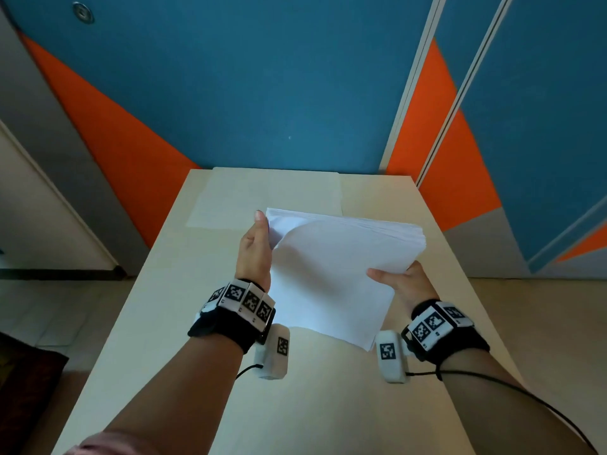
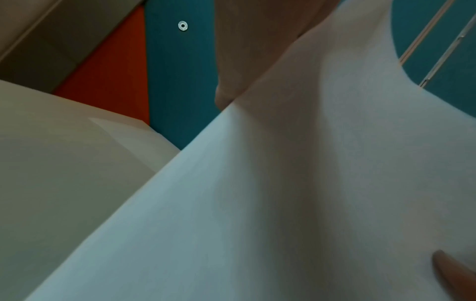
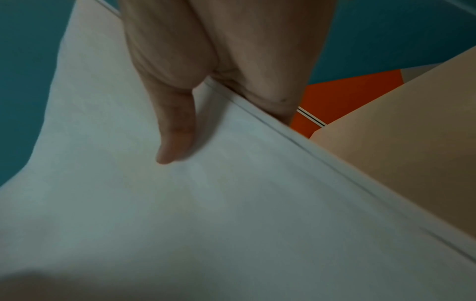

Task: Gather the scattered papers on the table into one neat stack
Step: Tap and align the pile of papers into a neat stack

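White paper fills both wrist views, and the grip is on: the right hand [image 1: 402, 282] pinches the stack of papers [image 1: 331, 270] at its right edge, thumb [image 3: 175, 130] flat on the top sheet and the other fingers tucked underneath. Over to the left hand [image 1: 254, 249], which cups the stack's far left corner, thumb up along the edge; the left wrist view shows paper pressed against the palm, though the fingers behind the sheets are hidden. So 2 hands, 1 stack, lifted clear above the table [image 1: 170, 323] and tilted, near corner hanging low between the wrist cameras.

Look at that top sheet, bowing up in a curve near the left hand, and the far edge fanned into visible layers. Not square yet! My read: the danger is a sheet sliding out of that loose fanned edge, since only 2 spots are clamped and the stack is sloping. Squeeze harder on the left and that bow could turn into a crease.

Out past the hands, 1 pale sheet [image 1: 269, 198] lies flat at the table's far end, well apart from the stack, so gathering looks unfinished. Containers? None in sight, nothing to hold paper but the hands and the bare tabletop
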`<action>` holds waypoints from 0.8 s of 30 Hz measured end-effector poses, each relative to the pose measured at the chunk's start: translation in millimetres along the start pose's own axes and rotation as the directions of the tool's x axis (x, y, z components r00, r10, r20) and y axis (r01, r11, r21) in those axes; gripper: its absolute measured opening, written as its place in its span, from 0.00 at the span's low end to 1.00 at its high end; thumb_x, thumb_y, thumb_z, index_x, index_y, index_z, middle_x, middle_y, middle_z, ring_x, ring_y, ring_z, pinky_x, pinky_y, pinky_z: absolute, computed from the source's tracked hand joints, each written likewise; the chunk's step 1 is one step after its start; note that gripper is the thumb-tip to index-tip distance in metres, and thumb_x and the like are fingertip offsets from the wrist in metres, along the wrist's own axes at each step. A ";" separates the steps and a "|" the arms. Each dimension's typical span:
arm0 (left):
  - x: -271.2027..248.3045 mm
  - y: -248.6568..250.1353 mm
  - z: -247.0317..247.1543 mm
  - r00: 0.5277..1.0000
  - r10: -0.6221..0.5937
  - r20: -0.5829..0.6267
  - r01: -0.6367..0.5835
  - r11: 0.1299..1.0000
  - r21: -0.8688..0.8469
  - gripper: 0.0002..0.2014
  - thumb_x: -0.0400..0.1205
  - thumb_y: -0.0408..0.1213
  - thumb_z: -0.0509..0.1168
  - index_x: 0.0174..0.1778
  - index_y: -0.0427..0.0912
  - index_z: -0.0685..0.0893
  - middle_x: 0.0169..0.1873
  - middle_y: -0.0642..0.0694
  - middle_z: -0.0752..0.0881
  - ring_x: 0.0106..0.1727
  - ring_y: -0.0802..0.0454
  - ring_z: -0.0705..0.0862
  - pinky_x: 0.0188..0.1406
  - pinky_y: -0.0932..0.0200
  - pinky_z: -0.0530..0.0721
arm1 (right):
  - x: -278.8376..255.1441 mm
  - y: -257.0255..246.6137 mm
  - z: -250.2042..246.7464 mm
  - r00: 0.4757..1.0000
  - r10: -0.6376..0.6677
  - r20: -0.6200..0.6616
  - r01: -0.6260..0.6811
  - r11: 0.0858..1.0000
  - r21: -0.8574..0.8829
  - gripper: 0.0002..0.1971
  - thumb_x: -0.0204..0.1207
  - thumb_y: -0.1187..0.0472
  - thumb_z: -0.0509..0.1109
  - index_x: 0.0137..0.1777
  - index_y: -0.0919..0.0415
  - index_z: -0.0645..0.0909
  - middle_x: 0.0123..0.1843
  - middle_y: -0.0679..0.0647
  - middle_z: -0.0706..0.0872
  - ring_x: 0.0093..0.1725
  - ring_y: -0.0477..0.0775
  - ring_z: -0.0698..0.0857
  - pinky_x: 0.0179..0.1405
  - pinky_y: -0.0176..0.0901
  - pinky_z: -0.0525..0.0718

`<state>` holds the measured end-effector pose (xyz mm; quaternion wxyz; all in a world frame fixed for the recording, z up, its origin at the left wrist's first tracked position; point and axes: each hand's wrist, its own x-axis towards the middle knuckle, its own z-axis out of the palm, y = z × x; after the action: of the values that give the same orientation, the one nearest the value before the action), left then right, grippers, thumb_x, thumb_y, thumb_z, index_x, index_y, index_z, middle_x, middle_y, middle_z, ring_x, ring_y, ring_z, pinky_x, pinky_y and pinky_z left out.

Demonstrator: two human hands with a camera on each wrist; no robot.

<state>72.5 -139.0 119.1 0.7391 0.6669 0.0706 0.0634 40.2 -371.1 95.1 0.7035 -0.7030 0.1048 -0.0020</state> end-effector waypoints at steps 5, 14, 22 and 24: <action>6.7 -2.8 -12.7 0.958 -0.077 0.277 0.115 0.986 -0.123 0.21 0.87 0.52 0.39 0.60 0.49 0.75 0.51 0.50 0.86 0.51 0.55 0.85 0.46 0.61 0.80 | 0.3 -2.0 -0.4 0.999 0.022 -0.030 -0.022 1.000 0.002 0.11 0.67 0.76 0.74 0.39 0.58 0.82 0.35 0.46 0.88 0.27 0.34 0.87 0.27 0.25 0.82; 8.9 12.4 -14.2 0.966 0.143 0.215 -0.107 0.979 -0.171 0.06 0.81 0.35 0.64 0.51 0.44 0.83 0.39 0.54 0.91 0.41 0.58 0.88 0.40 0.61 0.86 | -2.4 -18.6 7.0 0.997 -0.064 -0.050 0.065 0.998 0.010 0.14 0.66 0.77 0.75 0.38 0.56 0.83 0.34 0.41 0.89 0.31 0.34 0.88 0.32 0.27 0.84; 16.3 -0.8 -15.2 0.946 0.084 0.314 -0.067 0.996 -0.063 0.09 0.80 0.35 0.62 0.56 0.43 0.80 0.39 0.57 0.91 0.41 0.62 0.88 0.40 0.67 0.83 | 0.8 -22.9 9.4 0.989 -0.098 -0.113 0.100 0.995 0.019 0.18 0.64 0.79 0.74 0.49 0.59 0.83 0.46 0.53 0.88 0.45 0.50 0.88 0.44 0.40 0.85; 17.2 -1.7 -12.8 0.947 0.082 0.311 -0.054 0.994 -0.099 0.07 0.82 0.32 0.61 0.53 0.44 0.80 0.38 0.57 0.91 0.40 0.62 0.87 0.39 0.67 0.83 | 0.0 -29.5 9.4 0.976 -0.160 -0.148 0.174 0.981 0.086 0.19 0.67 0.79 0.71 0.52 0.58 0.80 0.46 0.53 0.87 0.44 0.48 0.88 0.43 0.40 0.85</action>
<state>87.0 -123.4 115.8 0.7671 0.6370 -0.0742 -0.0153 45.8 -362.2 124.2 0.7254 -0.6719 0.0941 -0.1157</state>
